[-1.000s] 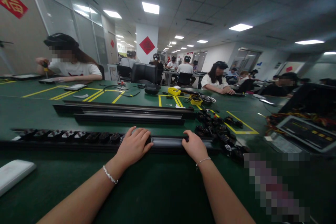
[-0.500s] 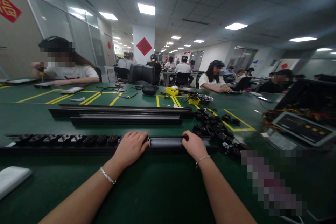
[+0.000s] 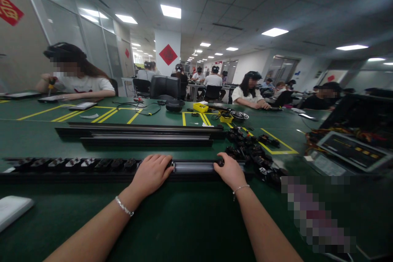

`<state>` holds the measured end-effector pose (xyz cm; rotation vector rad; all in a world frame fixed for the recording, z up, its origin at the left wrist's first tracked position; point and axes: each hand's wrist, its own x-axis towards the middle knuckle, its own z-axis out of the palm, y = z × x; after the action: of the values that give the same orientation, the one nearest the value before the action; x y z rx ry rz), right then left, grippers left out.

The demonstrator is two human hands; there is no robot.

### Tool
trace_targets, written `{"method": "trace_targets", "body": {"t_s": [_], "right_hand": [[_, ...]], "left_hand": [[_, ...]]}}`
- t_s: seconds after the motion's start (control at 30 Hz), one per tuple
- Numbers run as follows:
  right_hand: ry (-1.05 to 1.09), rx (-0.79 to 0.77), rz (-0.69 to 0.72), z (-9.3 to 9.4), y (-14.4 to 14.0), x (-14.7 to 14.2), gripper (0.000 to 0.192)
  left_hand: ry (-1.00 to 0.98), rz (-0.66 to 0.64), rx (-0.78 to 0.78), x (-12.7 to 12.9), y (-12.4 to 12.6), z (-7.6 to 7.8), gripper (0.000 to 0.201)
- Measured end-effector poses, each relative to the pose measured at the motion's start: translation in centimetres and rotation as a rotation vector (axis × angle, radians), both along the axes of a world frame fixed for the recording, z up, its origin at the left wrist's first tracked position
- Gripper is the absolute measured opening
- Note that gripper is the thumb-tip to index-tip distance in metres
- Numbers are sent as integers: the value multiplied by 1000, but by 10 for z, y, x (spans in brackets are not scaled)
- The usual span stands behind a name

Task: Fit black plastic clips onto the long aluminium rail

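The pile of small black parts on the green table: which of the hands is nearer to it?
Right. The right hand rests on the long black rail beside the pile of small black parts; the left hand lies farther along the rail.

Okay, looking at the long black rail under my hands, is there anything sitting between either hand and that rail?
Nothing visible. The left hand and the right hand both rest directly on the long black rail, either side of its bare grey stretch. The pile of black parts lies just beyond the right hand, not between it and the rail.
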<state>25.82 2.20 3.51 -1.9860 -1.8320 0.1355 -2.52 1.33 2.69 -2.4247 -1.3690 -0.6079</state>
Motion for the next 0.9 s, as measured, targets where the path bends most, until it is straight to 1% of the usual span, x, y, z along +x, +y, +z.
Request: {"method": "trace_targets", "body": {"t_s": [0.1, 0.27, 0.5, 0.67, 0.8, 0.9], "right_hand": [[19, -29, -19, -1, 2, 4, 38], [14, -39, -13, 1, 3, 8, 40], [-92, -61, -150, 2, -2, 12, 46], [-120, -89, -139, 0, 2, 18, 45], [-98, -83, -120, 2, 5, 27, 44], [-91, -98, -132, 4, 4, 31, 43]], "left_hand": [[-5, 1, -10, 0, 0, 0, 34], [1, 13, -7, 0, 0, 0, 35], [3, 7, -1, 0, 0, 0, 35], [-11, 1, 9, 0, 0, 0, 34], [-9, 3, 0, 0, -1, 1, 34], [-5, 8, -5, 0, -1, 1, 34]]}}
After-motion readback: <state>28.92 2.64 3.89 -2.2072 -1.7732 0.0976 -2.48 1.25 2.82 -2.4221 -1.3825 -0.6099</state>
